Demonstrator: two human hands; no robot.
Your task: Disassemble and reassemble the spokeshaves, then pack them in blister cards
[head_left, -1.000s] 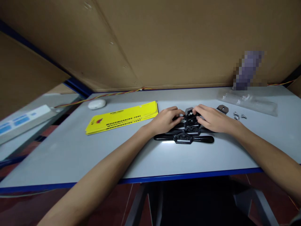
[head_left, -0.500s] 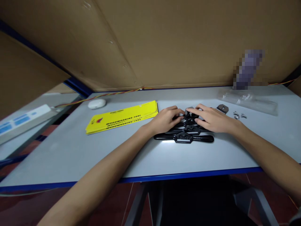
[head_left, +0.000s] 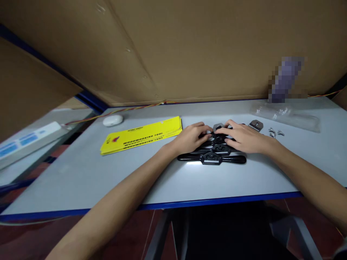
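The left hand is narrowed, its thumb and fingers around the left side of the far tool. The right hand is bent over the right side, a fingertip at the blade in the tool's middle; I cannot tell whether it grips anything.

More black tools lie in a row on the desk, near side of the hands and partly under them. The nearest tool shows whole, its two handles pointing left and right. Just right of the right hand lies a loose blade, with small screws beside it and a clear bag farther right, toward the far edge. Left of the hands is a stack of yellow cards, and beyond its left end a white case.
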